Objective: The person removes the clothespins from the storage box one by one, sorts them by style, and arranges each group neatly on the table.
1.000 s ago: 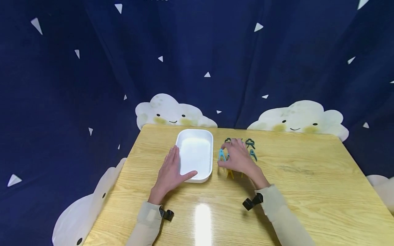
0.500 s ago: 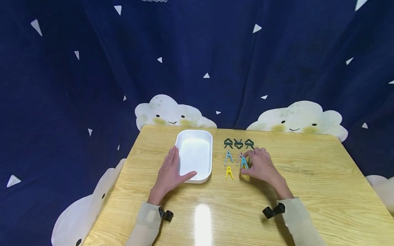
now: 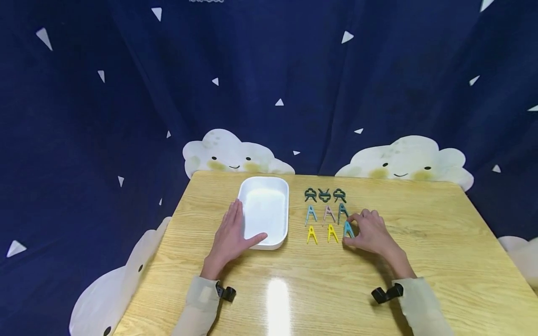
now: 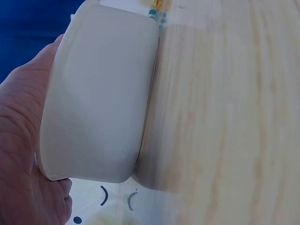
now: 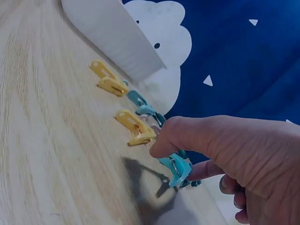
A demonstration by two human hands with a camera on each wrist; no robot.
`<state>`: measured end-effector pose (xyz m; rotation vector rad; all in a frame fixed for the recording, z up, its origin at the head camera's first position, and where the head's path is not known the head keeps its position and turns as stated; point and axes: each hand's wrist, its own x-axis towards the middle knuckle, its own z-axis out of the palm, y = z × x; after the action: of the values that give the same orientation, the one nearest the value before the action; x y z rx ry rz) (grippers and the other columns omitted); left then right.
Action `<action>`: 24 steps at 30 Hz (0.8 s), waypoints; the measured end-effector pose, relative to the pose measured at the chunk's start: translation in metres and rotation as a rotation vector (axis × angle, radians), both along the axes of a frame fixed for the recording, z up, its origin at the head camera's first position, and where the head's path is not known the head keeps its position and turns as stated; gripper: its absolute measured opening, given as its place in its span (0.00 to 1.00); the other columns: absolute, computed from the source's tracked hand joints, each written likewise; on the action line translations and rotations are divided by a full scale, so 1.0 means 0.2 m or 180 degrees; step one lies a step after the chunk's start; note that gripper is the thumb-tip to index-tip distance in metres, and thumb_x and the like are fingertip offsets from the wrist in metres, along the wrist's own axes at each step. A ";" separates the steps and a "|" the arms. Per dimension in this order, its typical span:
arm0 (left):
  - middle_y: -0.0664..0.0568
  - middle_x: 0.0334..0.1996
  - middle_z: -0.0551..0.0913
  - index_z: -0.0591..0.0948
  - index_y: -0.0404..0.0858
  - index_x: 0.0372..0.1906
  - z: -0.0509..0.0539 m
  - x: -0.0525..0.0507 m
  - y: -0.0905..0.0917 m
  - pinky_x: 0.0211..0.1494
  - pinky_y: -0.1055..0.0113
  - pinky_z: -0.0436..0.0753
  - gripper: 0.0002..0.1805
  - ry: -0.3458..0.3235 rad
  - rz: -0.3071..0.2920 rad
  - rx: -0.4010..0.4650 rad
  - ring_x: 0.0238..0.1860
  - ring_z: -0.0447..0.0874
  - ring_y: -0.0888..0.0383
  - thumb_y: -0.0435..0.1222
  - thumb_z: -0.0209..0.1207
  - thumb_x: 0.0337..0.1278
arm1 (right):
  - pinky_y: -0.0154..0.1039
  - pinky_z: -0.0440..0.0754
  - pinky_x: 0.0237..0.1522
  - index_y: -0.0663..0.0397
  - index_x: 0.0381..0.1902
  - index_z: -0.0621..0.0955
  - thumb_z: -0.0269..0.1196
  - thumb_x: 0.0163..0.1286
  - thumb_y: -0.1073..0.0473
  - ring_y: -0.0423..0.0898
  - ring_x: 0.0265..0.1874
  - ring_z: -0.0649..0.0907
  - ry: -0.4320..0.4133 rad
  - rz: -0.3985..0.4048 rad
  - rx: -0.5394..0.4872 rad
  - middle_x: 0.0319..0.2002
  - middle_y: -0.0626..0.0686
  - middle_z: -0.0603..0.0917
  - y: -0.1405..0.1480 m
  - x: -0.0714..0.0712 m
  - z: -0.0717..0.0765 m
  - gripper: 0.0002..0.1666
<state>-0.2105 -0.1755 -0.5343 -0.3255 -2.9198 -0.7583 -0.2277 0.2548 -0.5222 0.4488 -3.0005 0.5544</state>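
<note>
On the wooden table stands a white tray. My left hand rests against its left side, fingers straight and thumb stretched along the near rim; the left wrist view shows the tray's outer wall against the palm. Between thumb and forefinger my right hand pinches a bright blue clothespin, at the right end of the front row. In the right wrist view this clothespin is close to the tabletop, its shadow beside it. Two yellow clothespins lie to its left.
Behind lies a row of light blue, pink and dark teal clothespins. Three dark green clips form the back row. Bare wooden tabletop extends rightward, and a dark blue curtain hangs behind the table.
My right hand has moved right and slightly toward me with the blue clothespin, from beside the tray to the front row's right end, uncovering the other clothespins. My left hand stays at the tray.
</note>
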 end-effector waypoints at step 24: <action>0.41 0.85 0.46 0.48 0.35 0.85 0.08 -0.07 -0.05 0.85 0.49 0.48 0.63 0.0583 -0.0029 -0.0002 0.85 0.42 0.44 0.74 0.54 0.61 | 0.42 0.62 0.36 0.59 0.51 0.85 0.74 0.62 0.57 0.49 0.33 0.69 0.0960 -0.0129 -0.0841 0.29 0.56 0.75 -0.01 0.22 0.10 0.20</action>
<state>-0.2240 -0.1848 -0.5184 -0.3867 -2.7487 -0.6895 -0.1827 0.2526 -0.5014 0.4091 -2.5984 0.7878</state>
